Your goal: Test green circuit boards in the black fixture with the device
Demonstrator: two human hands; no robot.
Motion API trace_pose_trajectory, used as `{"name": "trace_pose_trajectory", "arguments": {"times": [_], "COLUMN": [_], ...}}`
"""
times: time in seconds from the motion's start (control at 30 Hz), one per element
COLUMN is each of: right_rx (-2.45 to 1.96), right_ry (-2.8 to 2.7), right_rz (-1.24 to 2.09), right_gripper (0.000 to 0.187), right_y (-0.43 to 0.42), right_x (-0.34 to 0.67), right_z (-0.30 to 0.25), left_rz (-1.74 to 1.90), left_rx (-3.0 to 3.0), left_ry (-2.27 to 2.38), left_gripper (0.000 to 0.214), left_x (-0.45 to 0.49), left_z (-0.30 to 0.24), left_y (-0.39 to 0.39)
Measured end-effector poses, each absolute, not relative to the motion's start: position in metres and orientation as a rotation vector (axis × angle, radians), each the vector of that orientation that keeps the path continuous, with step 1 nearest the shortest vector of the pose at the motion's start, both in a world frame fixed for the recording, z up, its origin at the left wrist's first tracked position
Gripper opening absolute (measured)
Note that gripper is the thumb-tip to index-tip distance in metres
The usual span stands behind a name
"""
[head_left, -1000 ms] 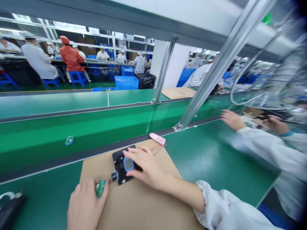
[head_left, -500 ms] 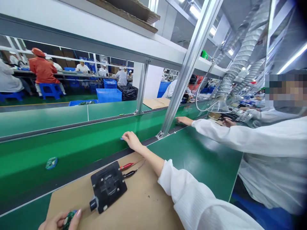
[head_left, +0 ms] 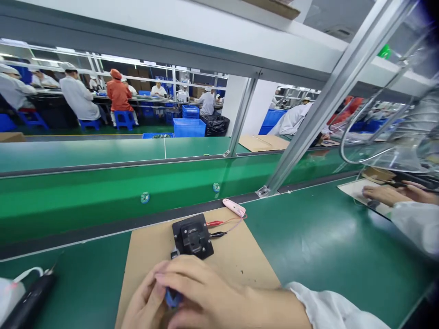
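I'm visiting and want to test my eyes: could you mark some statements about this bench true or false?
The left hand and right hand meet around a blue item. True.

The black fixture rests on a cardboard sheet. True.

A red clip is at the black fixture's edge. True.

The pink device lies left of the black fixture. False: the pink device lies right of it.

One round piece lies on the green strip. False: the green strip bears a left piece and a right piece.
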State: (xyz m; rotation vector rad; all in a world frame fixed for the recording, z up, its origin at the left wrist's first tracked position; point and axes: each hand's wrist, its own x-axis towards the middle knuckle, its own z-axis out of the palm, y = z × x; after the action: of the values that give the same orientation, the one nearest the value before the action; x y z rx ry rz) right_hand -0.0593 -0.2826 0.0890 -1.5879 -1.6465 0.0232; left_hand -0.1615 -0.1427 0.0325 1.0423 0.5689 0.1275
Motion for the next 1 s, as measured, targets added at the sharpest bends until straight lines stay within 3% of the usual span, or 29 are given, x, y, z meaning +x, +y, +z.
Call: {"name": "trace_pose_trajectory", "arguments": {"times": [0.33,0.53,0.67,0.77,0.87,1.0], "right_rx": [-1.637,-1.744,-1.763,-1.784,-1.728,-1.707], "right_ry": [-1.538,-1.566,-1.57,-1.689,-1.886,-1.988], "right_rz": [0.022,-0.061,-0.129,0.057,0.344,0.49], "right_gripper": [0.059,0.026,0.022,0.031,0.04,0.041], "right_y": [-0.293,-0.294,-0.295,-0.297,-0.298,-0.301], "right_x": [-0.054,-0.051,-0.048,-0.047,-0.048,-0.055], "right_z": [0.072,0.072,0.077,0.093,0.11,0.122], "left_rz": [0.039,0.102,0.217,0.122,-0.1,-0.3], "left_rx": [0.972,1.211,1.333,1.353,1.293,1.22], "left_ry": [0.362,0.444,0.406,0.274,0.159,0.059], "left_gripper": [0.039,0.044,0.033,0.026,0.035,0.038], "left_x": [-0.159,-0.161,-0.16,-0.158,-0.158,-0.159], "left_z": [0.032,0.034,0.025,0.016,0.013,0.021], "left_y": [-0.151,-0.148,-0.143,-0.14,-0.138,-0.136]}}
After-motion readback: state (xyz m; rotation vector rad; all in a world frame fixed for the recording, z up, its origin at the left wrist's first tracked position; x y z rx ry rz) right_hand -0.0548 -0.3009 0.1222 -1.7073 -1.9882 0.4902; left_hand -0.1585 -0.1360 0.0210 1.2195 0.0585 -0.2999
